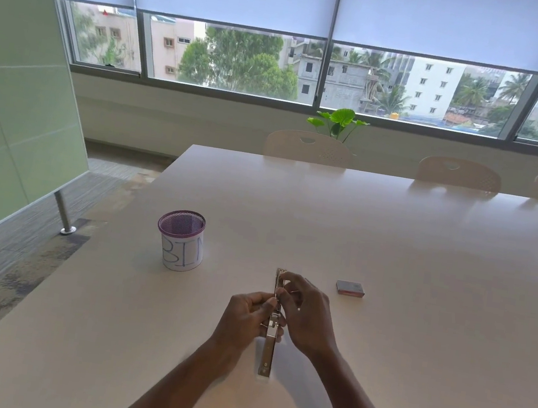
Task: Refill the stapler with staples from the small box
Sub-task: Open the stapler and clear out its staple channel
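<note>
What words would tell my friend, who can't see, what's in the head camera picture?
A person's left hand and right hand grip a metal stapler, opened out long, at a pale table. A small box lies to its right and a purple mesh cup marked BIN stands to its left. Beyond are chairs and a wide window.

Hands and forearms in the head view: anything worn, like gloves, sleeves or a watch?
Nothing visible. The left hand and right hand are bare, without gloves; both forearms are bare to the frame's edge, with no sleeve, watch or bracelet.
</note>
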### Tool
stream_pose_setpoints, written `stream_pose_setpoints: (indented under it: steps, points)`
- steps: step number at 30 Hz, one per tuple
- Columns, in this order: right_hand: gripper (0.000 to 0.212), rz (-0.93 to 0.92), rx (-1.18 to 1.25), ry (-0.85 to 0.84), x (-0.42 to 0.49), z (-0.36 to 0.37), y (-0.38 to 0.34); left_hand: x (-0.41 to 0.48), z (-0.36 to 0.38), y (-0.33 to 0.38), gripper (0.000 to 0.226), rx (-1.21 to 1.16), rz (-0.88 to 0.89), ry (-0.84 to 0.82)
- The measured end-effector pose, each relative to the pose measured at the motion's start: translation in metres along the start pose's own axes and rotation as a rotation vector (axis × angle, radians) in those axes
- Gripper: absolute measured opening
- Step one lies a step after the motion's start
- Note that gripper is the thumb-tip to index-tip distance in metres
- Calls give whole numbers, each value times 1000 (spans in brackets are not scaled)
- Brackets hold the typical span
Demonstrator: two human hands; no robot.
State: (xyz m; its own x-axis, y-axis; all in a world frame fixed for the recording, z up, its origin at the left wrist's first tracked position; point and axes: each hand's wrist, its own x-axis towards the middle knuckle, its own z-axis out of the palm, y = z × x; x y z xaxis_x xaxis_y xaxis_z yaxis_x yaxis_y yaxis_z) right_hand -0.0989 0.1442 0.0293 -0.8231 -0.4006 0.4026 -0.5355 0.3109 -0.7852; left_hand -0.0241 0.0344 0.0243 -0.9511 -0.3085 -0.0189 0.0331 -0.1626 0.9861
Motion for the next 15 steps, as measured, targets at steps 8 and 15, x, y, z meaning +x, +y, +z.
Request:
stream_pose_setpoints:
  steps: [8,15]
  points:
    - [10,-35,-68,-29,-2,4,2,0,-1,-3,20,5,17,14]
    - [12,3,-25,-14,-2,5,-1,-1,-2,-3,20,-42,26,22]
